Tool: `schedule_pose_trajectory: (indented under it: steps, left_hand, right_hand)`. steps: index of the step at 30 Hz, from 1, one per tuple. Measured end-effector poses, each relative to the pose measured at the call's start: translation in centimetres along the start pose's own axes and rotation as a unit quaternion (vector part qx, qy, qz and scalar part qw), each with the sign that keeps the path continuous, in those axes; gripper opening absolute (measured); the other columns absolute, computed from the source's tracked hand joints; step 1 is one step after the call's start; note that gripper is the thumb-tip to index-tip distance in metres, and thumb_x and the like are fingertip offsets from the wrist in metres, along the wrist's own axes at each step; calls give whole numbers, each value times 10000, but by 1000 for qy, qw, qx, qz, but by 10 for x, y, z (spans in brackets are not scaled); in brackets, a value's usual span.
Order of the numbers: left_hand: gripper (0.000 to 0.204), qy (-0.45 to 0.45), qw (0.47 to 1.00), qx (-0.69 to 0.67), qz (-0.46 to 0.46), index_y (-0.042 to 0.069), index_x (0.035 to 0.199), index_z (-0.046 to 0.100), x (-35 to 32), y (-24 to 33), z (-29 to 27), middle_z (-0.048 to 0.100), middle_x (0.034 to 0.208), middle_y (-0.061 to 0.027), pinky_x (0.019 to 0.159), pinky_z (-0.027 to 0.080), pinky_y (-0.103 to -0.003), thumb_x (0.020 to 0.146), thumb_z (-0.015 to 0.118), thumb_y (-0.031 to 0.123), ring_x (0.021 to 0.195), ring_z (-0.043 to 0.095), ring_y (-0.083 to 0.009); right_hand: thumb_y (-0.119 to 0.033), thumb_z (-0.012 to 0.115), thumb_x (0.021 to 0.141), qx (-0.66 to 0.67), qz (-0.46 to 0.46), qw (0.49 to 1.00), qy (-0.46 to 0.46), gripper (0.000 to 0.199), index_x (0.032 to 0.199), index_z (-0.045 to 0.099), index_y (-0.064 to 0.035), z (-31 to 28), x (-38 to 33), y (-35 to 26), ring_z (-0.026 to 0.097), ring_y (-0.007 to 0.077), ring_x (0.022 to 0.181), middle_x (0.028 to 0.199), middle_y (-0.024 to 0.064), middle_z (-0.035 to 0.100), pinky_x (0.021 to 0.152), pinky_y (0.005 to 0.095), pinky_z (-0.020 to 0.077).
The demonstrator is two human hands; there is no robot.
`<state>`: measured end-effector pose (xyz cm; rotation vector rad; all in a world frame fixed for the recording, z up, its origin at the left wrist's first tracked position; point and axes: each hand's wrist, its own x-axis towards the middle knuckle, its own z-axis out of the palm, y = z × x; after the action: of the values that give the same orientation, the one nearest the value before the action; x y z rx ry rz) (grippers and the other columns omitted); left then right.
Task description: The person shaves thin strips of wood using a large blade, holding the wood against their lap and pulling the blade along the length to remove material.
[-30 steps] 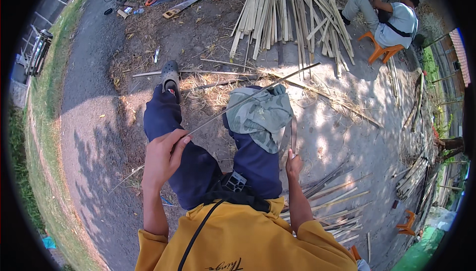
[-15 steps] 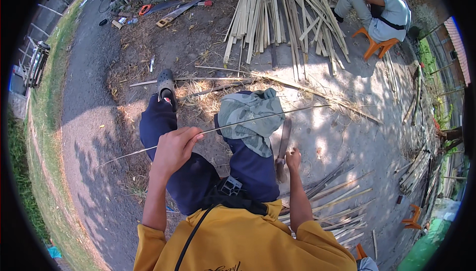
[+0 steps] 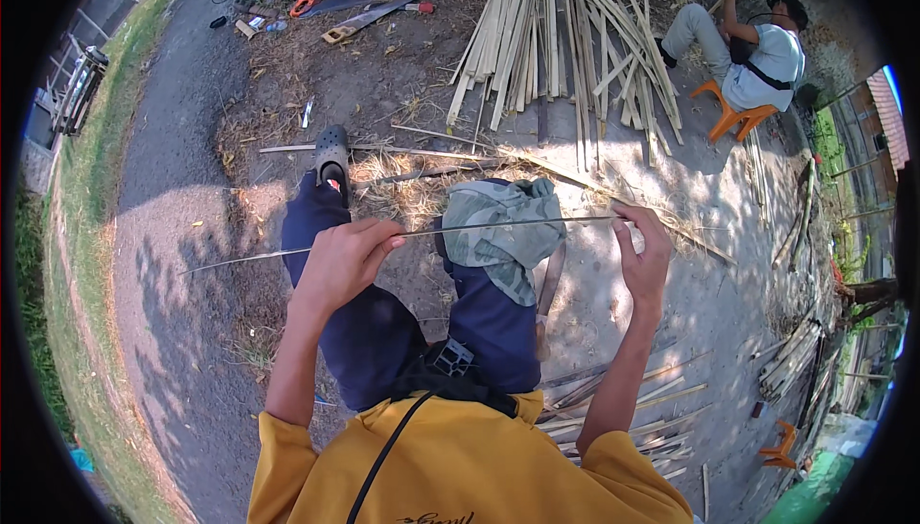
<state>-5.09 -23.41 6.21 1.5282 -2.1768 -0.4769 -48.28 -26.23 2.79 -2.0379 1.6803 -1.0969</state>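
Observation:
A long, thin bamboo strip (image 3: 508, 225) stretches across in front of me, over my lap. My left hand (image 3: 350, 258) grips it left of its middle, and its tapering left end sticks out past my wrist. Toward the right end, my right hand (image 3: 644, 254) pinches the strip between thumb and fingers. Below the strip, a camouflage cloth (image 3: 494, 261) drapes over my right knee. A broad-bladed knife (image 3: 551, 280) lies on the ground just right of that knee, partly hidden by the cloth.
A big pile of split bamboo strips (image 3: 537, 45) lies ahead, with shavings (image 3: 383, 198) near my foot. More strips (image 3: 661, 419) lie at my right. Handsaws (image 3: 369, 18) rest at the far left. A person (image 3: 752, 55) sits on an orange stool (image 3: 733, 117) at the far right.
My right hand has left the area beside the knife and moved up and right onto the strip's right part. The strip's right side now sits lower and more level. My left hand keeps its grip.

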Motion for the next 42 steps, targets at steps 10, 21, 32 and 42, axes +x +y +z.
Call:
schedule_pose_trajectory:
  steps: [10, 21, 32, 42]
  left_hand:
    - [246, 24, 991, -21, -126, 68, 1062, 723, -38, -88, -57, 670, 923, -84, 895, 512, -430, 855, 834, 142, 937, 685, -302]
    - [214, 161, 964, 32, -211, -4, 1002, 688, -116, -174, -81, 666, 1007, -107, 949, 508, -409, 928, 801, 162, 1013, 658, -269]
    - [822, 127, 920, 26, -369, -26, 998, 783, -161, -284, -76, 769, 1018, -210, 963, 502, -418, 1117, 309, 635, 1018, 707, -326]
    - [763, 250, 924, 21, -287, -7, 1022, 767, -151, -291, -57, 779, 1066, -166, 1051, 469, -432, 1131, 317, 600, 1099, 702, -345]
  right_hand:
    - [-172, 620, 1079, -46, 44, 996, 57, 224, 1006, 670, 33, -13, -22, 57, 585, 208, 803, 880, 93, 657, 790, 328, 483]
    - [-192, 689, 1028, -42, 114, 992, 38, 211, 1003, 733, 13, -15, -26, 73, 620, 203, 834, 900, 82, 675, 814, 338, 488]
    - [-353, 595, 1050, -26, 200, 972, -117, 400, 971, 741, 11, -19, 1, 66, 628, 172, 806, 794, 65, 683, 820, 334, 495]
    - [-584, 259, 1142, 167, 216, 961, -43, 764, 1223, 737, 6, 18, -10, 105, 658, 269, 1207, 1268, 156, 735, 1159, 414, 408]
